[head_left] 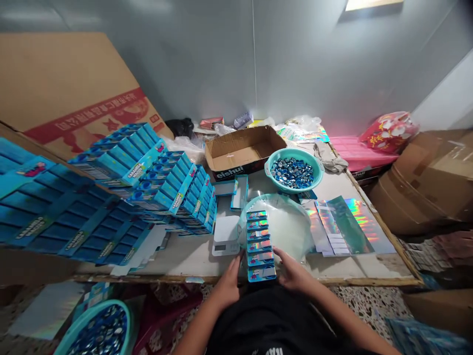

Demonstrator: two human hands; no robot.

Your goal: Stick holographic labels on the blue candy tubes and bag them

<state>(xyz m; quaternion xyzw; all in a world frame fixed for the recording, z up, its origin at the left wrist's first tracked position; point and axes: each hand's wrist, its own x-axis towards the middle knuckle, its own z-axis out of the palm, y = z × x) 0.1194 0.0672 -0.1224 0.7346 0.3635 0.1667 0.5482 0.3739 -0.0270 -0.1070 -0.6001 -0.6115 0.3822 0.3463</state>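
Note:
A row of several small blue packets with shiny holographic fronts [260,245] stands in a line at the table's near edge. My left hand [229,281] presses against the row's near left side, fingers closed along it. My right hand [293,271] holds the near right side, fingers curled against the last packet. The row rests partly on a clear plastic bag [286,224] lying over a teal basin.
A white scale [226,235] sits left of the row. Stacks of blue cartons [173,190] fill the left. Behind are a teal bowl of blue caps [293,170] and an open cardboard box [242,150]. Holographic sheets [347,224] lie to the right. Another bowl [98,328] sits below left.

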